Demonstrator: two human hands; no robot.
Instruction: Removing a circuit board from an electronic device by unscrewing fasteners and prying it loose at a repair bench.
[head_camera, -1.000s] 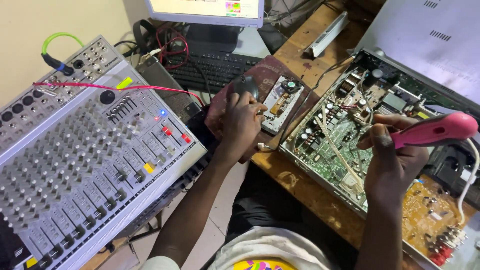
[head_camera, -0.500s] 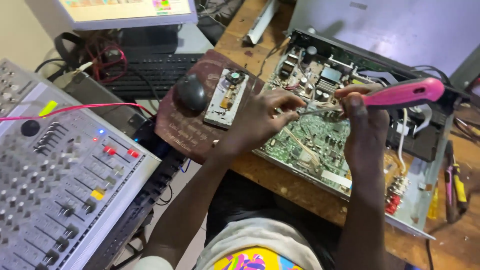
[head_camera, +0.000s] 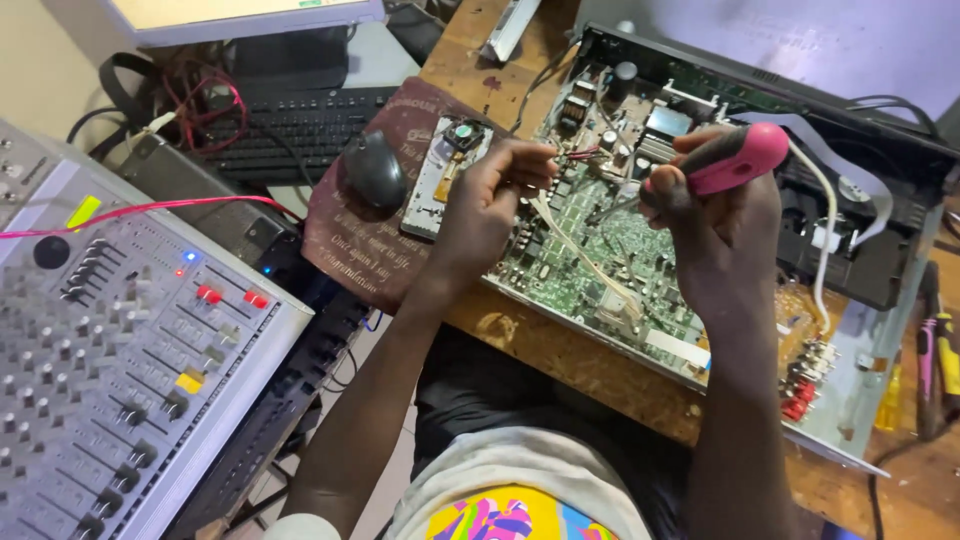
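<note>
A: At frame centre, what is the right hand (head_camera: 715, 215) doing?

B: It is wrapped tight around a pink-handled soldering iron (head_camera: 735, 160), whose tip angles down-left toward the green circuit board (head_camera: 600, 250) inside an open metal chassis (head_camera: 850, 390) on the wooden bench (head_camera: 590, 365).

A: And the left hand (head_camera: 490, 200)?

B: Its fingers are pinched narrow over the board's upper left part, close to a bundle of thin red wires (head_camera: 580, 155). Whether it grips a wire or something finer, I cannot tell. A pale ribbon cable (head_camera: 580, 255) runs diagonally across the board below both hands.

A: What lies to the left?

B: A small loose circuit module (head_camera: 445, 175) and a dark computer mouse (head_camera: 373, 168) rest on a maroon mouse pad (head_camera: 360, 245), just beside the left wrist. A black keyboard (head_camera: 300, 125) sits in the upper left, and a grey audio mixer (head_camera: 110, 380) fills the lower left, with a red cable (head_camera: 150, 208) across it.
</note>
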